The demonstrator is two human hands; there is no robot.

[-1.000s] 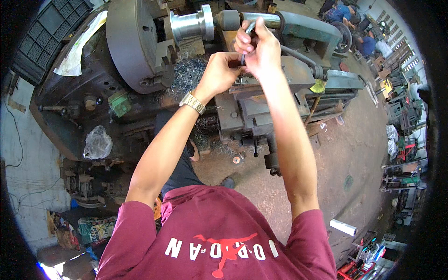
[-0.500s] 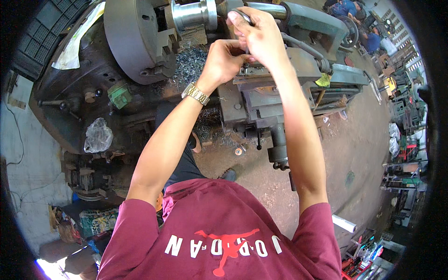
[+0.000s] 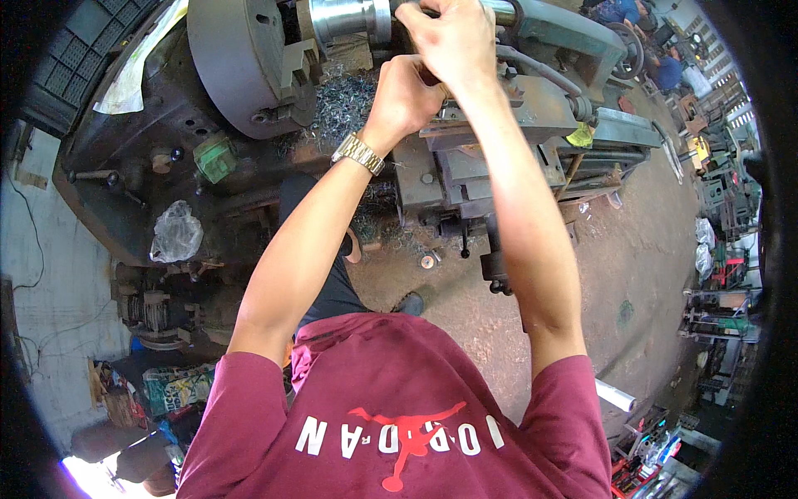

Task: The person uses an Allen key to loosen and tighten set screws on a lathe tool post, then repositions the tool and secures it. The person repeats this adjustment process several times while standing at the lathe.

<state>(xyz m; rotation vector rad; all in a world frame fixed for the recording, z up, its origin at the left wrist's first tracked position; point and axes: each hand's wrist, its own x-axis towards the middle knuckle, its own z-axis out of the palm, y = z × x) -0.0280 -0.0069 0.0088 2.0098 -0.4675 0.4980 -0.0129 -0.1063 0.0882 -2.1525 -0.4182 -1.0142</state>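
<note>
My right hand (image 3: 454,43) is closed above the tool post area of a lathe, its fingers curled over something I cannot make out. Just below and to its left, my left hand (image 3: 407,93) is curled with the fingers mostly hidden, the two hands touching or nearly so. Both are over the lathe carriage (image 3: 457,170). A shiny flanged metal cylinder (image 3: 341,18) sits to the left of my hands, beside the big grey chuck (image 3: 233,71). Whatever lies between my hands is hidden by them.
Curly metal shavings (image 3: 337,104) heap below the cylinder. The tailstock (image 3: 565,33) stands to the right, with a handwheel (image 3: 628,50). Control levers (image 3: 112,179), a green block (image 3: 214,160) and a plastic bag (image 3: 176,233) are at the left. Other people (image 3: 615,12) are at the far right.
My right hand has turned and moved slightly up; the dark metal bar seen in its grip is now hidden. My left hand has rolled over, its back now covering the fingers.
</note>
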